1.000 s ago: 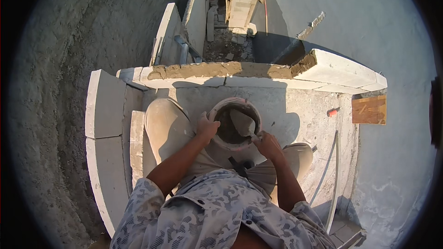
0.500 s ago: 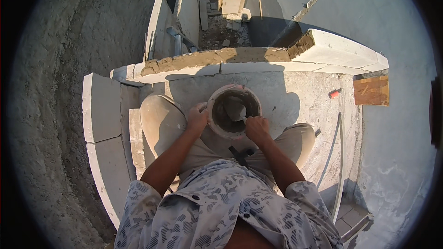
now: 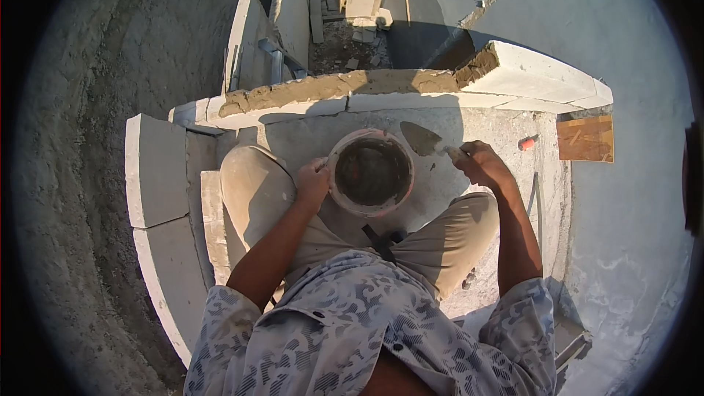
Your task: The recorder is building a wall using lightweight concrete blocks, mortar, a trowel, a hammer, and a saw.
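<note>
1. Nearest the camera, the person's patterned shirt fills the lower edge and hides the lap; a dark strap just below the bucket is hard to identify.
2. The bent knees in tan trousers frame the bucket; the feet are out of sight.
3. The left hand curls over the left rim of the round bucket, fingers closed on the edge, thumb side hard to make out.
4. The bucket sits between the knees on the grey slab; its inside is dark and shadowed, so the fill level cannot be read.
5. The right hand is wrapped shut around the handle of a trowel, hiding the handle; the blade lies just beside the bucket's upper right rim.
6. Farther off, a mortar layer tops the white block wall, and a wooden board lies to the right.
</note>
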Motion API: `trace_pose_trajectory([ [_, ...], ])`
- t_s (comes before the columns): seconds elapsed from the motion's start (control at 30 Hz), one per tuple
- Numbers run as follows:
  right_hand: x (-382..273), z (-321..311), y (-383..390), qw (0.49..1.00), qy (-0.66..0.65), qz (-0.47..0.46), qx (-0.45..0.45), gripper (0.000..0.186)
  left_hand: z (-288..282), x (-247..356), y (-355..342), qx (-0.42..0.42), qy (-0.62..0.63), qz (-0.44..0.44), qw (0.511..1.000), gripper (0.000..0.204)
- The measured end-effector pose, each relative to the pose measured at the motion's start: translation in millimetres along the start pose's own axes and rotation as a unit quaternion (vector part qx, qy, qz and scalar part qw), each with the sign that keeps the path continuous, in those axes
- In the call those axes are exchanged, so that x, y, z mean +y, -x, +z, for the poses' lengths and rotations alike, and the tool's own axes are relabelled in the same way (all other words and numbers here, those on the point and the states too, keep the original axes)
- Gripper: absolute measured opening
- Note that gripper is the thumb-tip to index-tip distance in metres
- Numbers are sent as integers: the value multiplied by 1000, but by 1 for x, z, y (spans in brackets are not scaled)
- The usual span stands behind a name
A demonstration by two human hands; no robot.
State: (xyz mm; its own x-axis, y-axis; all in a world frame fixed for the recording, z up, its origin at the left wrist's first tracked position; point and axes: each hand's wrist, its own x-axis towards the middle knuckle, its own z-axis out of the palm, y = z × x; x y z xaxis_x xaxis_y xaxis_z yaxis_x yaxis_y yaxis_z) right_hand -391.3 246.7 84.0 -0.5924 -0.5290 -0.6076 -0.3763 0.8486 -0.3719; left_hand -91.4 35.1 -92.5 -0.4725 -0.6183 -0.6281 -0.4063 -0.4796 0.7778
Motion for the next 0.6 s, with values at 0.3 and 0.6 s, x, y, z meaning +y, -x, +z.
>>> trace_pose_trajectory([
  [0.3, -11, 8, 13, 981, 129, -139, 31, 30, 2, 7, 12, 15, -21, 12, 1000, 35],
  [0.6, -32, 145, -3, 964, 18, -244, 105, 47, 17, 22, 23, -98, -75, 45, 991, 39],
])
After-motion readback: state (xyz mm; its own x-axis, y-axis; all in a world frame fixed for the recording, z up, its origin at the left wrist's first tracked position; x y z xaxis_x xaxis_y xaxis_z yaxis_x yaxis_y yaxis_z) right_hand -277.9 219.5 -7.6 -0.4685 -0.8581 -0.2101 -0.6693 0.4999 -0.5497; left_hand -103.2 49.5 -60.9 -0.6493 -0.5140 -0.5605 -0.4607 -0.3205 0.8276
